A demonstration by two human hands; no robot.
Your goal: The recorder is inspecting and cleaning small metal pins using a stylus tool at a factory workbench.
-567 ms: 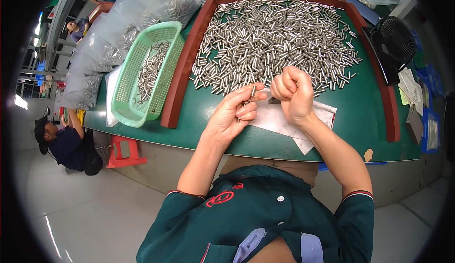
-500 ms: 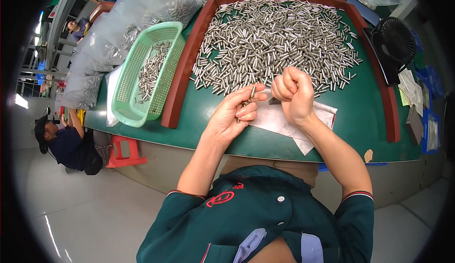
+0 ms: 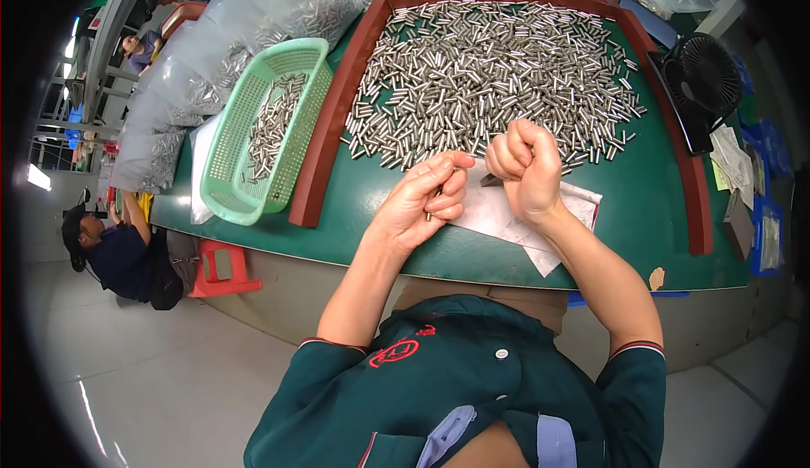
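A broad layer of short, shiny metal pins (image 3: 498,71) covers the green tabletop (image 3: 350,223) in front of me. Near its front edge my left hand (image 3: 422,202) is curled palm up, and small metal pins show between the bent fingers. My right hand (image 3: 530,168) is closed in a fist just to the right; whatever lies inside is hidden. A small dark edge (image 3: 491,180) shows beside that fist, too covered to name. Under both hands lies a smudged white sheet (image 3: 506,225). The hands are close together but apart.
A green perforated basket (image 3: 218,130) holding pins stands left of the red-brown frame (image 3: 325,147). Clear bags of pins (image 3: 308,16) line the far left. On the right are a black fan (image 3: 704,71) and blue trays (image 3: 768,232). A co-worker (image 3: 126,253) sits near a red stool (image 3: 224,270).
My left fingers have curled further in, and the pin that stood up between thumb and forefinger is less visible. My right fist stays nearly in place.
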